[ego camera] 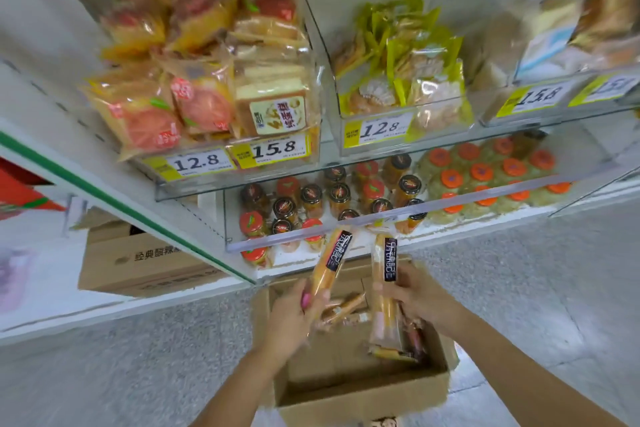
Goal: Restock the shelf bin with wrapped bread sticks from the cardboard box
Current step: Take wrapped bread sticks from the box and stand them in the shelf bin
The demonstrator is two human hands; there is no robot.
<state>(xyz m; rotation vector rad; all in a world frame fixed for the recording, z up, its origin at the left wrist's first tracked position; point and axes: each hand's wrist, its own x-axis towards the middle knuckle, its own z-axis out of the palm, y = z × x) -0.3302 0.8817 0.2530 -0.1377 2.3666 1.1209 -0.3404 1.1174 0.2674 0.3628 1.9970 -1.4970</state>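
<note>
Your left hand (294,317) grips a long, clear-wrapped orange bread stick with a black label (333,258), tilted to the right. Your right hand (417,295), apart from the left, grips a second, near-upright stick (385,274). Both are held over the open brown cardboard box (363,392) on the grey speckled floor (138,374). More wrapped sticks (346,307) lie along the box's far and right walls. Above, clear plastic shelf bins (443,130) hold bagged bread.

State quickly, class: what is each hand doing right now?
Left hand: grips a wrapped bread stick.
Right hand: grips a second wrapped bread stick.
</note>
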